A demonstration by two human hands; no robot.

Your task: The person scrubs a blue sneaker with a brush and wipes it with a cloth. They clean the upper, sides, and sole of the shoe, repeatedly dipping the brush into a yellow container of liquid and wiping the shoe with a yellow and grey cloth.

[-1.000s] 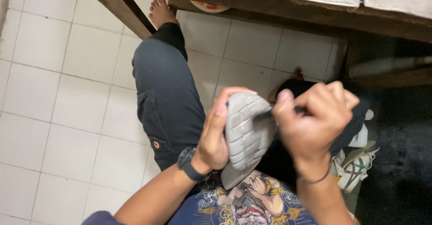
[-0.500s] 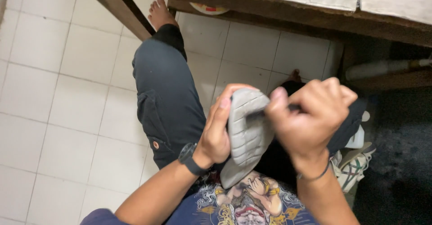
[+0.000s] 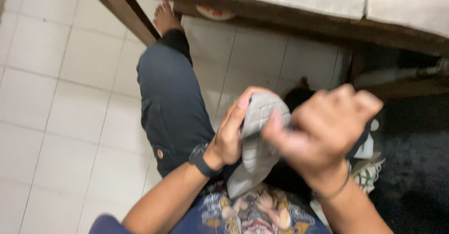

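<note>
I sit on a tiled floor with a shoe held over my lap, its grey ridged sole turned up toward me. My left hand, a dark watch on its wrist, grips the sole's left edge with the fingers curled over the toe end. My right hand is closed in a fist on the shoe's right side; it is blurred, and the dark part under it is too hidden to make out. A thin band circles the right wrist.
My left leg in dark trousers stretches out to a bare foot under a wooden bench. Another shoe with green and white parts lies at my right. White floor tiles spread to the left, a dark mat to the right.
My right hand has slid left and down over the shoe's side, covering more of the sole. The left hand keeps its grip on the sole's edge.
</note>
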